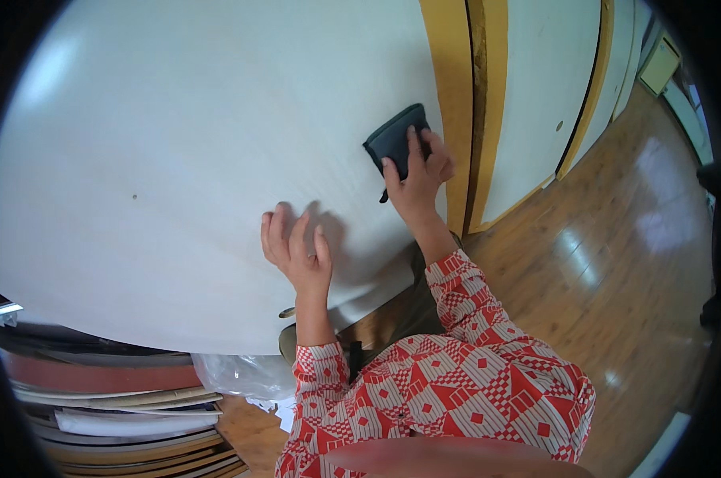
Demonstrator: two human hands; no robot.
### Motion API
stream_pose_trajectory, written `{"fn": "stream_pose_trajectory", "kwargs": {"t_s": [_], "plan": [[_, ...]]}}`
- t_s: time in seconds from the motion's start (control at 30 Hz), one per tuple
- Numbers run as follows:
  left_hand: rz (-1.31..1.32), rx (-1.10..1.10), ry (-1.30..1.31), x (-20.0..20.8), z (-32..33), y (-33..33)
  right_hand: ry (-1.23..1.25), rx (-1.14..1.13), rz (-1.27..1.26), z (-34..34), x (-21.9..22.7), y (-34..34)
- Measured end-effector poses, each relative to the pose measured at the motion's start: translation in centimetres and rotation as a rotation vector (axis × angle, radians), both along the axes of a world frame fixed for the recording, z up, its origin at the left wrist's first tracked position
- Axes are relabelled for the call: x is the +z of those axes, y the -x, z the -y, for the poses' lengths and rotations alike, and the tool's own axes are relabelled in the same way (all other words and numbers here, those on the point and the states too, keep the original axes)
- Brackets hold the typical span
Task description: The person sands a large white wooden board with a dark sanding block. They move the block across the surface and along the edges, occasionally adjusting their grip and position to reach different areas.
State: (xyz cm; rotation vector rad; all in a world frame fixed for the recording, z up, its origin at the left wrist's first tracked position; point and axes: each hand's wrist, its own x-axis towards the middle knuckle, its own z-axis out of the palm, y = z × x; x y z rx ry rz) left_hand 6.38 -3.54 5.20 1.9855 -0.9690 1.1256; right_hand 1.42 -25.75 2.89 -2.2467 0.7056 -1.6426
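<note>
We hold a dark slate-blue, flat rectangular pad [392, 145] that looks like soft fabric, with a darker border along its top edge and a short black tab hanging from its lower left corner. It lies tilted against the big board in front of us, near that board's right edge. Our right hand [422, 185] is partly closed on it: the thumb lies over the near side, and the fingers bend across its face and right part. Our left hand [298, 253] is empty, fingers loosely curled and spread, just beside the board; we cannot tell whether the fingertips touch it.

The surface is a broad, smooth, glossy white board [201, 143], bent into a curve by the lens. To its right stand white panels with yellow-brown edges [539, 95], above a shiny brown wood-look floor [595, 247]. At lower left lies a stack of thin boards in white, tan and reddish brown [129, 442], with a crumpled clear plastic sheet [241, 373] beside it. We wear a red-and-white geometric patterned shirt [464, 382].

We count one pad, two hands, one small dark spot [134, 197] and one dark oval opening [287, 313] low on the board. The stacked boards overlap too much to count.
</note>
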Motion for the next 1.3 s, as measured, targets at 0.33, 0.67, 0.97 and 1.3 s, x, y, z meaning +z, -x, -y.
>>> {"fn": "stream_pose_trajectory", "kwargs": {"t_s": [0.33,0.67,0.97,1.3], "plan": [[0.006,0.219,-0.268,-1.2,-2.9,-1.1,-0.013,0.193,0.147,1.5,-0.8,-1.0],[0.018,0.185,-0.315,1.1,-1.3,-0.6,0.145,0.21,0.269,-0.2,6.4,-3.0],[0.17,0.101,-0.314,7.2,0.9,3.4,0.118,-0.003,0.316,8.1,12.1,3.7],[0.19,0.131,-0.364,7.7,-3.8,5.4,0.388,0.308,0.163,-6.7,8.1,4.8]]}}
